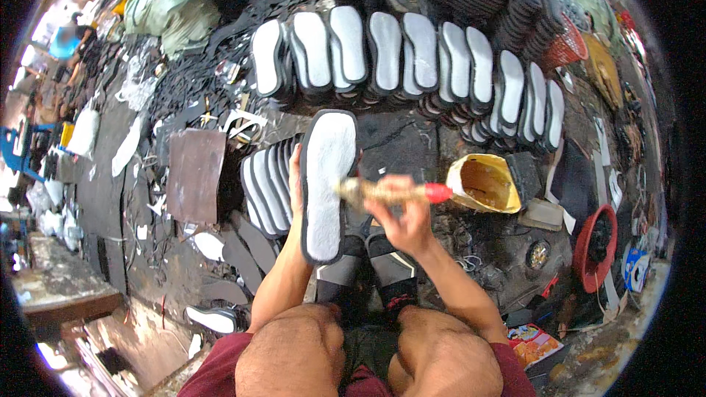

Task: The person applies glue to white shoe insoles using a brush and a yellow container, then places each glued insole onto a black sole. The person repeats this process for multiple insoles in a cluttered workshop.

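My left hand [296,180] is closed around the edge of a shoe sole [323,224], holding it upright above my feet. The sole has a white face and a black rim, and most of my left fingers are hidden behind it. In my right hand [406,222] is a paintbrush [393,192] with a red-tipped handle, gripped between thumb and fingers. Its bristle end lies over the middle of the white face; whether it touches cannot be made out. Right of that hand stands a yellow container [487,198] with a stained inside.
Stacks of white-faced soles [385,51] form an arc across the far side. A leaning row of soles [268,190] is by my left arm. A brown sheet [195,175] lies farther left, and a red basin [597,248] sits at the right. Dark scraps cover the floor.
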`<action>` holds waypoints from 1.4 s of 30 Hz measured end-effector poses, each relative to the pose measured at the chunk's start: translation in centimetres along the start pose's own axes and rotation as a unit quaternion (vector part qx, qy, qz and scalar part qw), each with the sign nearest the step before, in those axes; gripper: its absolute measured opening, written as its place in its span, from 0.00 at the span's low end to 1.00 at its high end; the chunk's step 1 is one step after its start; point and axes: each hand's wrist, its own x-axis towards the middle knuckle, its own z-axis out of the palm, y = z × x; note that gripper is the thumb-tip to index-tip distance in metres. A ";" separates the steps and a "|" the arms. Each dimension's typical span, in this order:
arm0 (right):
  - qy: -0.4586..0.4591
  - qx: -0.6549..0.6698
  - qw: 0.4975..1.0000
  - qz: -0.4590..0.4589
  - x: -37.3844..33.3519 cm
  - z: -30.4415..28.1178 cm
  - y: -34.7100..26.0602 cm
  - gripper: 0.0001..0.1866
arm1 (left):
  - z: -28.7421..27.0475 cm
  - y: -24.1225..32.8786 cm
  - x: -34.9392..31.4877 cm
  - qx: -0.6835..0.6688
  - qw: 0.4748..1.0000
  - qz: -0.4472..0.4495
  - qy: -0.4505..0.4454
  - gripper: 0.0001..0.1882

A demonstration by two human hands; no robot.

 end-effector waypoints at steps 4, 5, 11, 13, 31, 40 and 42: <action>-0.171 0.094 0.976 0.097 -4.3 -1.9 -3.9 0.14 | -2.8 1.2 1.6 -0.039 0.997 0.016 0.066 0.42; -0.189 0.077 0.970 0.129 -4.6 -3.2 -4.4 0.16 | -3.7 2.0 1.7 -0.038 0.997 -0.002 0.061 0.43; 0.184 -0.003 0.952 0.246 -6.0 -11.6 -2.1 0.19 | -4.4 2.4 3.3 0.065 0.991 -0.017 0.114 0.52; 0.216 -0.008 0.944 0.251 -6.7 -13.1 -1.8 0.19 | -2.7 3.7 4.1 0.072 0.996 0.007 0.048 0.53; 0.302 -0.039 0.923 0.236 -5.1 -15.0 -1.6 0.15 | -19.4 8.9 -4.4 0.655 0.549 0.220 0.470 0.38; 0.214 -0.243 0.928 0.186 -2.1 -19.2 3.0 0.11 | -15.7 5.5 0.6 0.734 0.522 0.303 0.310 0.25; 0.121 -0.375 0.879 0.269 -1.0 -18.8 4.2 0.12 | -15.5 5.5 0.8 0.668 0.605 0.259 0.348 0.25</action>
